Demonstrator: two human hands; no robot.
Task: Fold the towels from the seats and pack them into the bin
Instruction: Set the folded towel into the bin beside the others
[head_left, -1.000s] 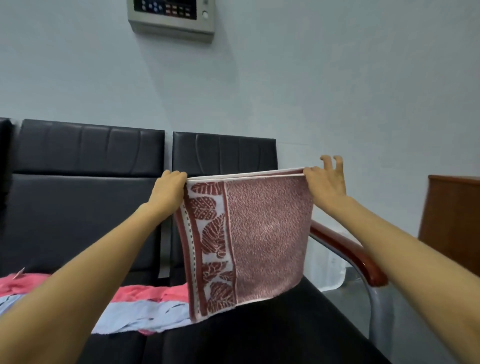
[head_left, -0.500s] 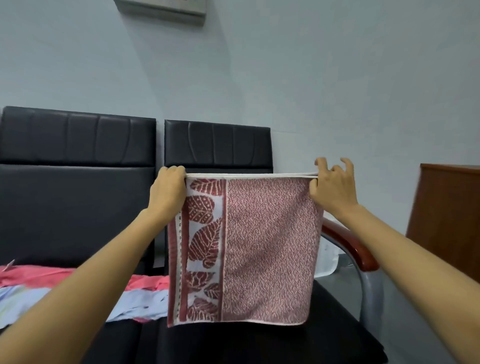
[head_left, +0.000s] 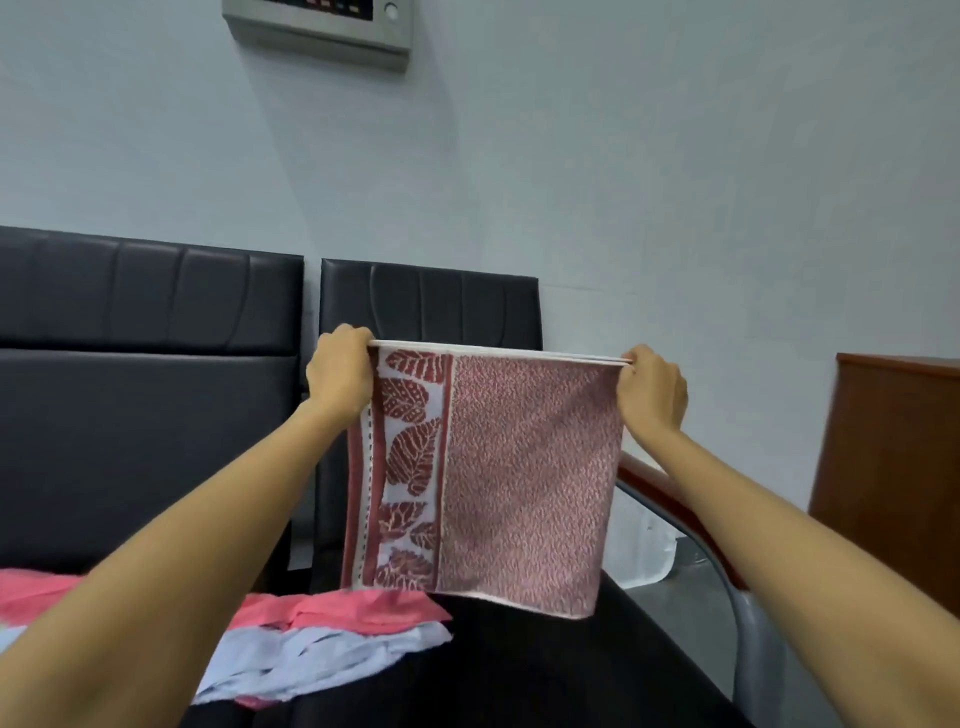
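Note:
A red-and-white towel with a leaf border (head_left: 519, 478) hangs doubled over in the air above the right-hand black seat (head_left: 519, 675). My left hand (head_left: 338, 370) grips its top left corner. My right hand (head_left: 652, 391) pinches the top right corner, fingers curled. The top edge is stretched straight between both hands. A pink and pale blue towel (head_left: 322, 639) lies crumpled across the seats at lower left. No bin is in view.
Black padded seats (head_left: 145, 405) stand against a pale wall. A red-topped metal armrest (head_left: 691, 519) runs at the right of the seat. A brown wooden cabinet (head_left: 893, 457) stands at far right. A grey panel (head_left: 322, 26) hangs on the wall above.
The towel's hanging bottom has swung and settled straighter. My right hand's raised fingers have curled down onto the corner. The view has shifted slightly.

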